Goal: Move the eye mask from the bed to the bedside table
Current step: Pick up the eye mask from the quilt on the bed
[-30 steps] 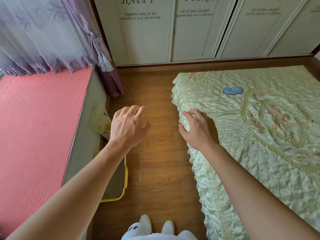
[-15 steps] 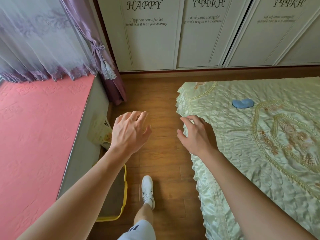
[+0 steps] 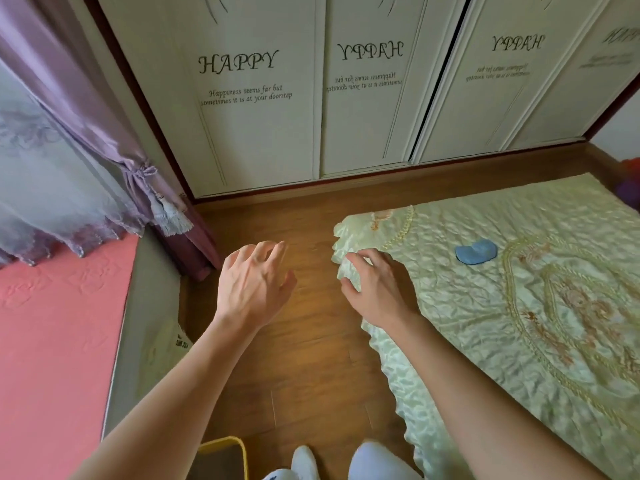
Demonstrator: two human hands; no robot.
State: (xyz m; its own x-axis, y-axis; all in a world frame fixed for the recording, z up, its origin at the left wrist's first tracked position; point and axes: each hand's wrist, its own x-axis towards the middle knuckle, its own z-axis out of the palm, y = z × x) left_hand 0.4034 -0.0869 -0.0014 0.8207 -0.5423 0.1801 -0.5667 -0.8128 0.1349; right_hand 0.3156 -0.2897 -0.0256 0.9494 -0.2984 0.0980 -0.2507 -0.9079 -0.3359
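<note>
Presently we stand on a strip of wooden floor [image 3: 311, 358] that runs from near to far between the bed [image 3: 519, 341] on the right and a grey-sided platform with a pink mat [image 3: 59, 341] on the left. This strip lies open as far as the white wardrobe doors [image 3: 263, 109], which close off the far end. A purple curtain [image 3: 114, 140] hangs at the far left corner, its tied part reaching the floor. A yellow-rimmed bin [image 3: 225, 455] sits at the near edge beside the platform, and our white shoes [image 3: 304, 462] show just right of it. We note the bed's frilled edge borders the floor strip, with its far left corner rounded. Our left hand [image 3: 254, 285] hovers above the floor, fingers spread and slightly curled, holding nothing. Our right hand [image 3: 379, 289] sits over the bed's edge near that corner, fingers loosely spread and empty; whether the fingertips touch the quilt we cannot tell. The blue eye mask [image 3: 476, 251] lies on the bed, right of the right hand and apart from it.
</note>
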